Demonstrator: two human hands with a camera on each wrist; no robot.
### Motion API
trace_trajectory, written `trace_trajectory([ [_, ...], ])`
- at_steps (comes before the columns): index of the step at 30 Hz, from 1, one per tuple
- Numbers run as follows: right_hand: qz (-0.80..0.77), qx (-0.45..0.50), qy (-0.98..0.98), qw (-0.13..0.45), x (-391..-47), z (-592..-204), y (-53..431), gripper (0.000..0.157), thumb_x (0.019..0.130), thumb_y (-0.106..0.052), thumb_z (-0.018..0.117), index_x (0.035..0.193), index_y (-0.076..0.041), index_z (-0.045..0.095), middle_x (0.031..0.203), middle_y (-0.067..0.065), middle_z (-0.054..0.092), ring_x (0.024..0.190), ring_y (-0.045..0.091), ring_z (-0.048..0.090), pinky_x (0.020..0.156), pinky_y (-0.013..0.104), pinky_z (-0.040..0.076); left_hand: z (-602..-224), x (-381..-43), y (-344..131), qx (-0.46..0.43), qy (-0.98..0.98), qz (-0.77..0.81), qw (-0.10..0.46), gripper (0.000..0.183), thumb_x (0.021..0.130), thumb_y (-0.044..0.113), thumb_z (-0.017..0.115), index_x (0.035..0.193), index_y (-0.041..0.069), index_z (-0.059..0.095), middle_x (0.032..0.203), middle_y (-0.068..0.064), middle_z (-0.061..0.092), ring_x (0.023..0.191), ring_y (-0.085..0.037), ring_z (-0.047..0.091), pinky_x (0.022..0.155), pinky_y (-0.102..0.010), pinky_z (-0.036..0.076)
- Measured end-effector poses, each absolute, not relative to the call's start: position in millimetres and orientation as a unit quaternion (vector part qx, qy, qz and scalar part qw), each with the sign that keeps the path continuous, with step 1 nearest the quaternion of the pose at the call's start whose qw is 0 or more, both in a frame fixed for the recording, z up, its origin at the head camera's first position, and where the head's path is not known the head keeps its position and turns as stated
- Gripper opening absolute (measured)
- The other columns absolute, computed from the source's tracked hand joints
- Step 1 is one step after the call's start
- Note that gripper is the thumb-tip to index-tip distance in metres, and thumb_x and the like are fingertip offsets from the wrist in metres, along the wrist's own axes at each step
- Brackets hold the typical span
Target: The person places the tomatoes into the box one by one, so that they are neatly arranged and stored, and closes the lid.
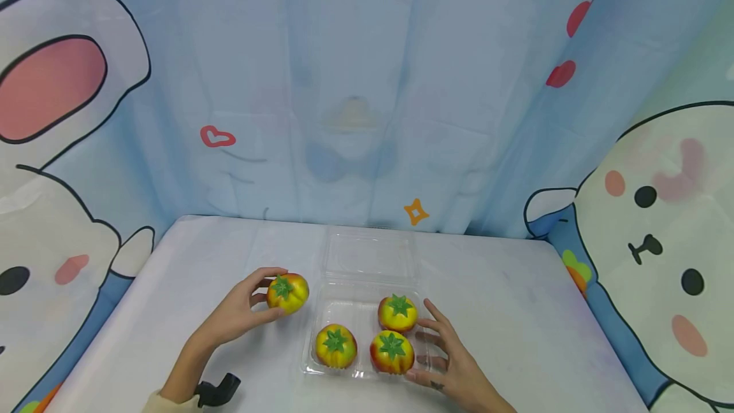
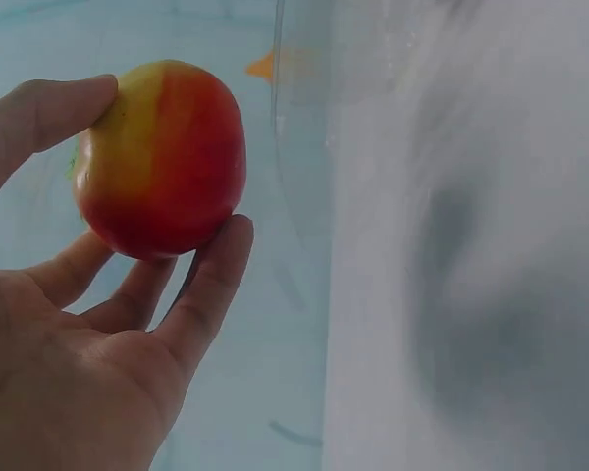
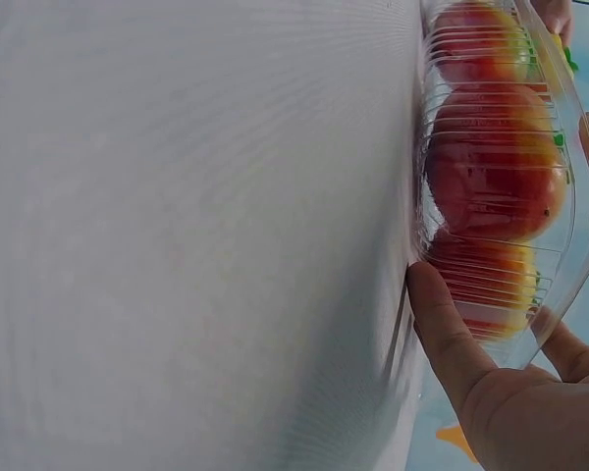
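Observation:
My left hand [image 1: 237,311] pinches a yellow-and-red toy fruit [image 1: 288,293] with a green leafy top between thumb and fingers, left of a clear plastic clamshell box [image 1: 362,317]. In the left wrist view, the toy fruit [image 2: 162,162] is raised clear of the white surface. The box lies with its lid [image 1: 369,257] folded back. Inside are three similar fruits: one front left [image 1: 336,346], one front right [image 1: 392,352] and one behind it [image 1: 397,313]. My right hand [image 1: 453,362] rests against the box's right side with fingers spread, a fingertip low on its ribbed wall [image 3: 481,196].
A white cloth [image 1: 516,311] covers the table. Behind it hangs a blue curtain [image 1: 355,81] printed with cartoon animals, right up to the table's back edge. A black device [image 1: 219,390] is strapped at my left wrist.

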State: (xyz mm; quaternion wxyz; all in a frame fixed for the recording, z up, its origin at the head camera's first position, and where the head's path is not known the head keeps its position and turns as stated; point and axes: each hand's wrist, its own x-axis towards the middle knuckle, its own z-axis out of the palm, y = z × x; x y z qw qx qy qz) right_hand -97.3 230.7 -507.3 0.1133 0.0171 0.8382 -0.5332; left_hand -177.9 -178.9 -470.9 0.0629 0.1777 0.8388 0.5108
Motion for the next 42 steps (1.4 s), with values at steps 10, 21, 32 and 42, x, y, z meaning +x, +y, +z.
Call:
trace_trajectory([
  [10,-0.555,0.011,0.823,0.121,-97,-508,230,0.123,0.075,-0.026,0.097,0.169,-0.035,0.018,0.162,0.013,0.041,0.142,0.040,0.053,0.100,0.041,0.063,-476,-194,-148,0.237,0.811,0.528,0.083,0.064,0.090,0.018,0.084,0.147,0.010,0.056,0.147,-0.014,0.061,0.126,-0.028,0.057,0.103,-0.021,0.057],
  [21,-0.553,0.007,0.825,0.118,-97,-508,232,0.124,0.074,-0.029,0.098,0.169,-0.036,0.018,0.161,0.013,0.041,0.142,0.041,0.053,0.099,0.036,0.064,-476,-203,-122,0.280,0.809,0.508,0.097,0.062,0.091,0.021,0.083,0.147,0.015,0.056,0.148,-0.010,0.060,0.132,-0.031,0.059,0.112,-0.045,0.056],
  [32,-0.554,0.014,0.825,0.114,-97,-509,232,0.124,0.074,-0.024,0.098,0.169,-0.035,0.019,0.161,0.015,0.042,0.141,0.040,0.055,0.098,0.038,0.064,-475,-210,-102,0.327,0.815,0.457,0.138,0.061,0.089,0.023,0.085,0.143,0.022,0.059,0.142,0.001,0.062,0.131,-0.023,0.059,0.114,-0.047,0.055],
  [42,-0.544,0.025,0.830,0.120,-96,-506,230,0.127,0.071,-0.031,0.100,0.169,-0.037,0.018,0.160,0.013,0.044,0.142,0.041,0.054,0.101,0.041,0.063,-478,-210,-96,0.333,0.832,0.422,0.135,0.060,0.091,0.025,0.083,0.145,0.020,0.057,0.143,-0.001,0.061,0.130,-0.024,0.061,0.113,-0.049,0.055],
])
